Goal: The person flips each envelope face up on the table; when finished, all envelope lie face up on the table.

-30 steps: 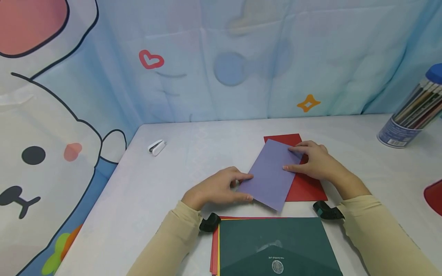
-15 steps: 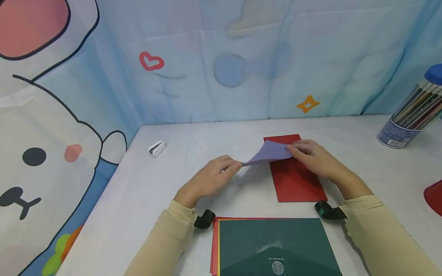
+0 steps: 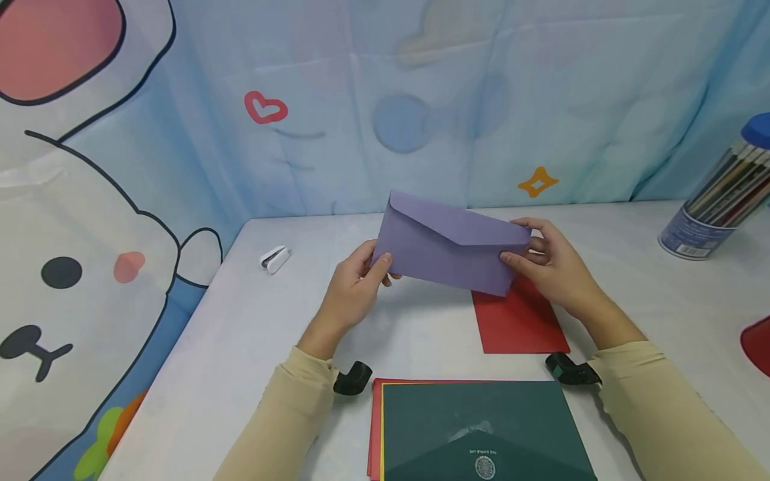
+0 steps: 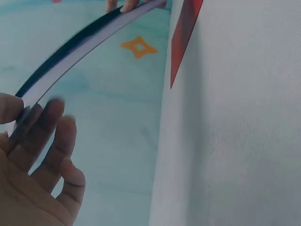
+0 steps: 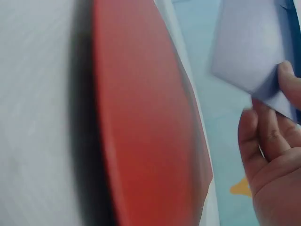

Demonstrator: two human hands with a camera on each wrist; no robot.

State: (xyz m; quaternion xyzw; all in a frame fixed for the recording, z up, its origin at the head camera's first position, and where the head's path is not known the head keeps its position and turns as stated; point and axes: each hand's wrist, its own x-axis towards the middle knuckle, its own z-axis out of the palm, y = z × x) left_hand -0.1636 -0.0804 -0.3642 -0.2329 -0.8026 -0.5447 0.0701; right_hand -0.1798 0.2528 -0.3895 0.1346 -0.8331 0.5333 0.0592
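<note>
A purple envelope (image 3: 442, 250) is held up over the table, its flap side facing the head camera and its pointed flap along the top. My left hand (image 3: 351, 287) pinches its left end, thumb in front and fingers behind. At the right end, my right hand (image 3: 556, 274) pinches it between thumb and fingers. In the left wrist view the envelope (image 4: 70, 59) shows edge-on and bowed. Below and behind it lies a red envelope-sized paper (image 3: 520, 321), partly covered by the purple one in the head view.
A dark green envelope (image 3: 481, 421) tops a stack with red and yellow edges at the front. A white stapler-like item (image 3: 275, 259) lies at the left. At the right stand a pencil tub (image 3: 700, 227) with a blue lid and a red object (image 3: 759, 344).
The purple envelope has been lifted off the red one and tilted upright, turning from its blank side to its flap side. The left hand has moved up with it.
</note>
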